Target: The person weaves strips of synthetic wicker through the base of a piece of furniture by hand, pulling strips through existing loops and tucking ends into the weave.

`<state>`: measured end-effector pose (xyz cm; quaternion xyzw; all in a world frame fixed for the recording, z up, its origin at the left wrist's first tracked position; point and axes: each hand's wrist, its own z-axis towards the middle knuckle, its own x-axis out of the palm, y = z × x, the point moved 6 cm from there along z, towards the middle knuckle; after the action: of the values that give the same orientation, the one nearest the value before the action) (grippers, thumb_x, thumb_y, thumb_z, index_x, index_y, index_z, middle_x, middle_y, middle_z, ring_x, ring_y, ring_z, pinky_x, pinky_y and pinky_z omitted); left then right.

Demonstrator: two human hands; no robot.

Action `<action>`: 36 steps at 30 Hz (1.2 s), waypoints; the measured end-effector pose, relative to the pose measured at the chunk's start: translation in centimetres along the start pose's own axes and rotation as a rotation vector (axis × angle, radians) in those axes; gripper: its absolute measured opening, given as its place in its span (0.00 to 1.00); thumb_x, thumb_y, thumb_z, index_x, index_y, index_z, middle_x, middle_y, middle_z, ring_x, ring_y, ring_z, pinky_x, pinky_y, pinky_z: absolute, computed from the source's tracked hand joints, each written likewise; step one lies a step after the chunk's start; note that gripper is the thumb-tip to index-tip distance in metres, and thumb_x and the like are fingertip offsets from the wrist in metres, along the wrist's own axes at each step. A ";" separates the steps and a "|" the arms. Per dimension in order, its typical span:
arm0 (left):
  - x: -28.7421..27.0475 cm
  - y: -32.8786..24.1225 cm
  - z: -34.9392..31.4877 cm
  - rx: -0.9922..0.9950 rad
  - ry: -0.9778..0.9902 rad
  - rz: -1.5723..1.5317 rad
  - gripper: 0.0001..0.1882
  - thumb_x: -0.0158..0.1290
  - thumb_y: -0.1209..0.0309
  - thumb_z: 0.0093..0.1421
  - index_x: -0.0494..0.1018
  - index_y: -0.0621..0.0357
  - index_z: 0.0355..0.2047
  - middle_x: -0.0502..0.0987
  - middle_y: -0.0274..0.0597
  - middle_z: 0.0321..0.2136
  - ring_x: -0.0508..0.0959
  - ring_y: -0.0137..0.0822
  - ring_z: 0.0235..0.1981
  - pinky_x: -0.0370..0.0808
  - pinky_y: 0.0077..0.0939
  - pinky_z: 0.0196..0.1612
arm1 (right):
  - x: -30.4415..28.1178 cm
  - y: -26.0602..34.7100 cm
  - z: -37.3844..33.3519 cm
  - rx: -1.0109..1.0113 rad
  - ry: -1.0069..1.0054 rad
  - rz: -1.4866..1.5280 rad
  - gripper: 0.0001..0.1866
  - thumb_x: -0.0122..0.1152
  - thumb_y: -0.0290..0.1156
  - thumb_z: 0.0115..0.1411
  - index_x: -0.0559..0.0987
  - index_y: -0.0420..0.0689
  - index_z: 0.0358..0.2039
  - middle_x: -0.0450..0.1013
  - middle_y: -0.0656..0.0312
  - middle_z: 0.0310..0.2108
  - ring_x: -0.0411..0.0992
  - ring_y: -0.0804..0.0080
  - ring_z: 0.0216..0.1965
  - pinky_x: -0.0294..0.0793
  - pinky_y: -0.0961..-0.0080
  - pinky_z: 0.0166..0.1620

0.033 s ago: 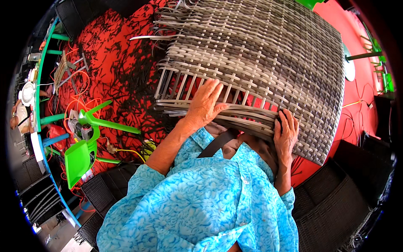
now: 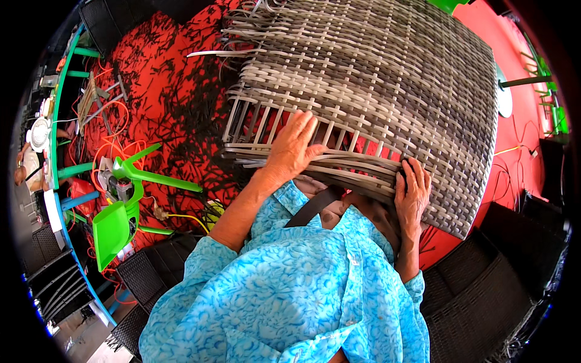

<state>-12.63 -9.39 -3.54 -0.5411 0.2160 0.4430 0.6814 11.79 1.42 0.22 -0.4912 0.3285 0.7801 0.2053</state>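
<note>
In front of me stands a large piece woven from flat grey-brown strips [image 2: 387,91], like a wicker furniture panel. Near its closest edge is an unwoven gap crossed by pale bare strips [image 2: 261,124], with red showing through. My left hand [image 2: 292,146] rests over this gap and the loose lengthwise strips [image 2: 357,162] below it, fingers stretched out. Further right, my right hand [image 2: 413,190] lies with slightly bent fingers on the weave where those strips enter it. Neither hand visibly grasps anything. Loose strip ends [image 2: 239,36] stick out at the panel's far left.
Dark strip scraps [image 2: 181,91] cover the red floor [image 2: 136,60] to the left. A green plastic chair [image 2: 112,233] stands there beside orange cords [image 2: 124,118]. Dark woven furniture [image 2: 478,284] is at the lower right. A cable [image 2: 511,149] lies on the right.
My left hand has shifted very slightly left and away from me over the gap. My right hand and the woven piece look unmoved.
</note>
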 end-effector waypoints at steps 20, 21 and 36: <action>2.3 -7.7 5.0 0.096 0.040 -0.126 0.08 0.58 0.75 0.47 0.75 0.56 0.30 0.73 0.38 0.34 0.73 0.41 0.38 0.68 0.33 0.41 | -0.7 -2.1 -0.8 0.112 -0.206 0.238 0.12 0.58 0.25 0.50 0.77 0.45 0.37 0.72 0.62 0.39 0.68 0.61 0.42 0.65 0.66 0.47; 2.7 -8.5 5.6 0.114 0.021 -0.147 0.08 0.58 0.75 0.46 0.75 0.57 0.29 0.72 0.37 0.31 0.72 0.40 0.34 0.68 0.31 0.38 | -1.5 -1.9 -0.9 0.082 -0.253 0.186 0.11 0.58 0.24 0.50 0.77 0.45 0.37 0.73 0.62 0.38 0.69 0.62 0.41 0.65 0.67 0.47; 7.5 -10.2 10.1 0.082 0.276 -0.201 0.07 0.55 0.73 0.51 0.68 0.60 0.23 0.68 0.41 0.22 0.70 0.41 0.25 0.67 0.30 0.29 | -1.3 -1.3 -3.1 0.046 -0.201 0.329 0.12 0.59 0.25 0.48 0.76 0.47 0.36 0.73 0.64 0.35 0.69 0.66 0.34 0.65 0.70 0.38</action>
<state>-2.07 2.52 -0.49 -0.5874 0.2702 0.2852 0.7075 15.12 0.11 0.11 -0.3455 0.4001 0.8406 0.1181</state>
